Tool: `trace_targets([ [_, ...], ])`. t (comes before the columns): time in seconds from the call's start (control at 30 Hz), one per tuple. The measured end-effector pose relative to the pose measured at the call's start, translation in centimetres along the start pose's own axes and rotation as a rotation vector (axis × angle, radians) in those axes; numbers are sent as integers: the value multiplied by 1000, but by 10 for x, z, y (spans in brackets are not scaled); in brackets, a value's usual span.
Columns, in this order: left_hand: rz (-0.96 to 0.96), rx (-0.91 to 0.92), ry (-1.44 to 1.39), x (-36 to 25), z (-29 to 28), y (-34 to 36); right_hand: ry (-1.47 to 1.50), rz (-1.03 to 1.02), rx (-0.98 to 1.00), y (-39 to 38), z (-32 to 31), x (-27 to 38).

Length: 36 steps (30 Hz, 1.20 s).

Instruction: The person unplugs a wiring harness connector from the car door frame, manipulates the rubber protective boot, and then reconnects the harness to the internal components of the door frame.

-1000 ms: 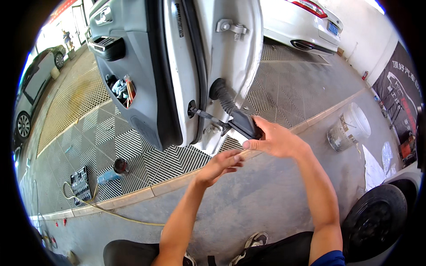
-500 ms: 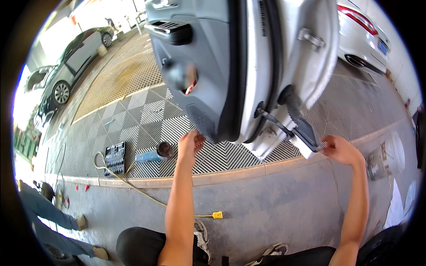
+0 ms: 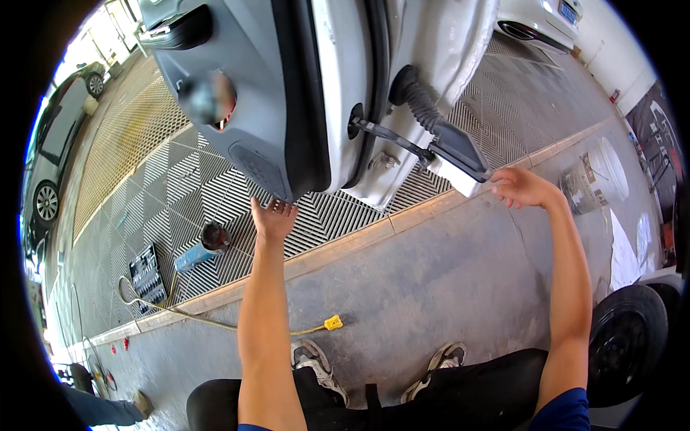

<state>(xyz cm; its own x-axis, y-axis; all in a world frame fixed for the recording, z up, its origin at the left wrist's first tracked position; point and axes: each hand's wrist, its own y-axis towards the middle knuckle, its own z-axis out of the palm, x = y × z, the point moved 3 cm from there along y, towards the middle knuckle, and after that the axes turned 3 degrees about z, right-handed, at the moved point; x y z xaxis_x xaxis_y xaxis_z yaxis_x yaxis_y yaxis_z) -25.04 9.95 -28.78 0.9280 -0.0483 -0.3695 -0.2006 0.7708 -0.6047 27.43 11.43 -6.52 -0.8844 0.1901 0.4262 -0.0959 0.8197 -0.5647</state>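
Observation:
A white car door with a grey inner panel (image 3: 241, 136) stands upright before me. My left hand (image 3: 273, 219) is at the panel's lower corner, thumb and fingers apart, fingertips against or just below the edge. From the door's edge sticks out a black door check strap (image 3: 395, 138). Beside it a ribbed rubber boot (image 3: 420, 104) leads to a black and white connector block (image 3: 460, 156). Close to that block's outer end is my right hand (image 3: 528, 188), its fingers loosely bent and apart; whether they touch the block I cannot tell.
A socket set case (image 3: 149, 279), a blue cylinder (image 3: 194, 255) with a dark round end and a yellow cable plug (image 3: 333, 322) lie at left. At right are a white bucket (image 3: 595, 176) and a black wheel (image 3: 629, 343). A co-worker's leg (image 3: 104, 408) shows lower left.
The view has turned, so the door sits further left and higher. My left thumb and fingers have spread apart at the panel corner. The right hand stays by the connector block, slightly further off.

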Motion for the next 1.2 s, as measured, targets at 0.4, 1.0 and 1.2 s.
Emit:
trace_targets([
  [0.4, -93, 39, -45, 21, 33, 4, 42, 75, -25, 8, -2, -37],
  [1.0, 885, 289, 1295, -199, 164, 79, 152, 405, -284, -247, 33, -63],
  [1.2, 1440, 343, 1411, -152, 179, 3, 591, 766, -296, -392, 135, -73],
])
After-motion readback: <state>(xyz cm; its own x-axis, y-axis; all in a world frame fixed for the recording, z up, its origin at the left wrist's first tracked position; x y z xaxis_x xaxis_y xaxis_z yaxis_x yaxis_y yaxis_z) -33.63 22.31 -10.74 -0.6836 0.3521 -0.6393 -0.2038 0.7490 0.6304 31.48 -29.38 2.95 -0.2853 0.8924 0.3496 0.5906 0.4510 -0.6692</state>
